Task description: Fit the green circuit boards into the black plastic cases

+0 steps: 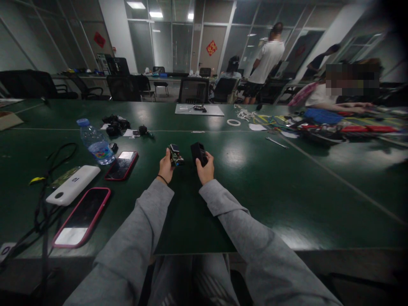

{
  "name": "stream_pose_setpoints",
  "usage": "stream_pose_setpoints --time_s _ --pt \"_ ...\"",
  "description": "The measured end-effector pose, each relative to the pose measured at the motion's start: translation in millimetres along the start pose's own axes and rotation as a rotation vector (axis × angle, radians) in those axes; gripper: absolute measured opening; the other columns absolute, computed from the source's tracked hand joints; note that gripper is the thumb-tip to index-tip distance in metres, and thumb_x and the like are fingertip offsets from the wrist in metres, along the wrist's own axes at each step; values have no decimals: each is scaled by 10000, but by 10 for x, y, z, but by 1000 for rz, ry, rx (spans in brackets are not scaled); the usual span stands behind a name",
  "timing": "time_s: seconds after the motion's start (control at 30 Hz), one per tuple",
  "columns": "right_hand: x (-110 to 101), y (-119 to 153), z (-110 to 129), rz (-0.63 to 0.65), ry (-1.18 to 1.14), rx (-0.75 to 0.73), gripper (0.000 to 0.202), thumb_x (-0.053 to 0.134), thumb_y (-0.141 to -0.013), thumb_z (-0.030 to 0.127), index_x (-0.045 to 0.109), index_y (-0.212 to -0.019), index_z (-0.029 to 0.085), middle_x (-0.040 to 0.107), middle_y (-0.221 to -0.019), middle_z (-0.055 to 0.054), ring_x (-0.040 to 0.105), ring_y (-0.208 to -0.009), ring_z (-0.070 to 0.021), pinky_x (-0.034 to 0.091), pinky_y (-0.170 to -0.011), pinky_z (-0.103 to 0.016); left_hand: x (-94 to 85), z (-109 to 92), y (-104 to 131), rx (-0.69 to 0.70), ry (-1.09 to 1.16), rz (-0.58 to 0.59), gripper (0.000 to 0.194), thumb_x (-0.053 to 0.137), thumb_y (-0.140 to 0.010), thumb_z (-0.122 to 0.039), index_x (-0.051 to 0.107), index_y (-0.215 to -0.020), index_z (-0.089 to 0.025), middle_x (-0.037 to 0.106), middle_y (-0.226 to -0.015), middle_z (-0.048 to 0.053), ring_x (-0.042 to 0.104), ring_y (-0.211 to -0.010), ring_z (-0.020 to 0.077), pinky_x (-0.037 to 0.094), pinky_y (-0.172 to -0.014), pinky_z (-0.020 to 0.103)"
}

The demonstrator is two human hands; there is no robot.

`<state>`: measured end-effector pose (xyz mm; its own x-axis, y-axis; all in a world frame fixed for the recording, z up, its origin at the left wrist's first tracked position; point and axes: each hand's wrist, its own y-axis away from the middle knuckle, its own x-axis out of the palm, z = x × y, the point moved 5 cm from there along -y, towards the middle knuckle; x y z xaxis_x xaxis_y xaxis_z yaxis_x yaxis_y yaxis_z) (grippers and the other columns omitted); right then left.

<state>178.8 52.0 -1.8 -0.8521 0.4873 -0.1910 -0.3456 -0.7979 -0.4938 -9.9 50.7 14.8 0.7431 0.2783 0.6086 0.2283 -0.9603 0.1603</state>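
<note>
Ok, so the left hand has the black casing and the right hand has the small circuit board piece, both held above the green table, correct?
Not quite, the two are swapped: in the head view the left hand holds the circuit board piece and the right the black casing. Both are held above the green table.

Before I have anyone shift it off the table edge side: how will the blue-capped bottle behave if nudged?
The blue-capped plastic bottle looks light, since I can make out no clear liquid level. Standing tall on a narrow base, it would probably tip. Its clear, thin-looking wall may dent under a firm squeeze.
</note>
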Motion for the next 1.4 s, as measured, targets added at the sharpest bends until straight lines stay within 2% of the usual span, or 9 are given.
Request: stream_pose_setpoints --time_s 0.1,0.2,0.37,0.6,0.77,1.03,1.13,1.27,1.4 --pt "12 14 53 40 -21 -8 569 607 -825 387 479 -1309 117 594 -1231 -177 592 -1143 -263 466 -1024 -481 -9 75 3 -213 210 42 411 402 -996 -421 670 -975 -110 714 -842 79 687 -738 125 556 -724 229" --pt "9 39 145 68 -39 -61 565 592 -844 403 473 -1321 124 582 -1257 -172 584 -1156 -256 465 -1031 -471 5 98 24 -332 319 87 420 343 -1010 -374 648 -1084 -95 718 -891 103 695 -795 143 561 -738 236" --pt "-13 101 379 103 14 -254 552 568 -876 394 451 -1341 120 553 -1284 -177 548 -1201 -263 448 -1056 -473 53 106 49 -324 321 144 428 335 -1000 -388 609 -1187 -117 728 -980 123 705 -909 198 566 -769 310" --pt "55 178 488 221 96 -394 509 522 -917 360 420 -1373 156 532 -1267 -162 518 -1217 -269 454 -1058 -486 155 127 138 -417 350 167 411 335 -1004 -370 646 -1058 -107 705 -768 66 677 -695 161 549 -691 283" --pt "83 172 431 245 91 -395 546 566 -893 316 408 -1392 160 508 -1253 -159 505 -1207 -272 447 -1067 -486 171 121 136 -421 378 193 427 325 -1009 -378 649 -961 -104 698 -770 73 677 -708 159 549 -685 276" --pt "151 156 336 306 106 -315 651 719 -767 271 459 -1356 168 462 -1256 -154 458 -1248 -295 409 -1105 -501 136 118 104 -373 274 185 410 361 -1008 -372 608 -784 -134 643 -637 40 614 -538 130 506 -513 237" --pt "176 160 305 315 105 -309 682 745 -740 296 468 -1346 149 456 -1260 -162 445 -1263 -299 402 -1110 -494 127 121 99 -375 279 172 386 380 -1005 -367 610 -795 -139 650 -643 38 621 -545 124 516 -524 227" --pt "176 147 276 318 96 -268 663 735 -724 297 490 -1318 133 530 -1214 -162 514 -1193 -291 439 -1066 -480 134 127 118 -393 254 161 389 378 -1004 -376 616 -805 -140 657 -648 36 633 -556 132 534 -546 242" --pt "78 96 312 237 94 -232 519 609 -830 366 519 -1283 128 589 -1221 -159 565 -1153 -271 457 -1034 -451 160 140 118 -380 231 200 405 376 -998 -406 655 -932 -120 715 -798 80 702 -753 174 576 -743 296"
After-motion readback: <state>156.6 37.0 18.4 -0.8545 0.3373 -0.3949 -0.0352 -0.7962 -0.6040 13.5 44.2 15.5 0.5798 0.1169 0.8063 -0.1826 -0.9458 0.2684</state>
